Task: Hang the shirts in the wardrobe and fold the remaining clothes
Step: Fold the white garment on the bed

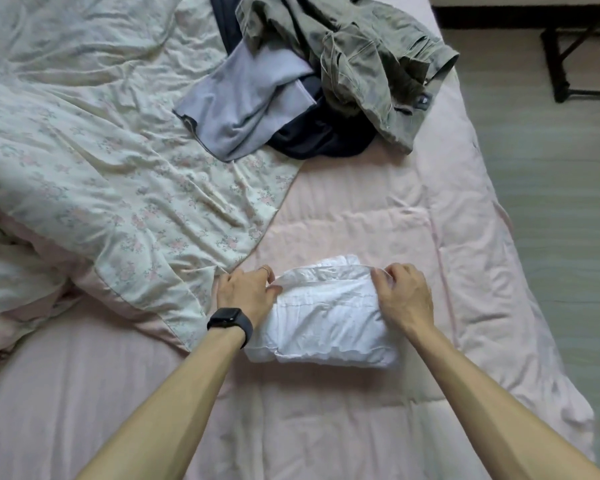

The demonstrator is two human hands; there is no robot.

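A white garment (326,317) lies folded into a compact rectangle on the pink bed sheet (361,427) in front of me. My left hand (248,291), with a black watch on the wrist, grips its left far corner. My right hand (404,294) grips its right far corner, fingers curled over the fabric edge. At the far end of the bed lies a loose pile: an olive-green garment (361,53), a light grey garment (246,102) and a dark navy garment (319,136) beneath them.
A crumpled floral duvet (101,150) covers the bed's left half. The bed's right edge runs along a pale wooden floor (561,220). A dark-framed piece of furniture (558,64) stands at the top right.
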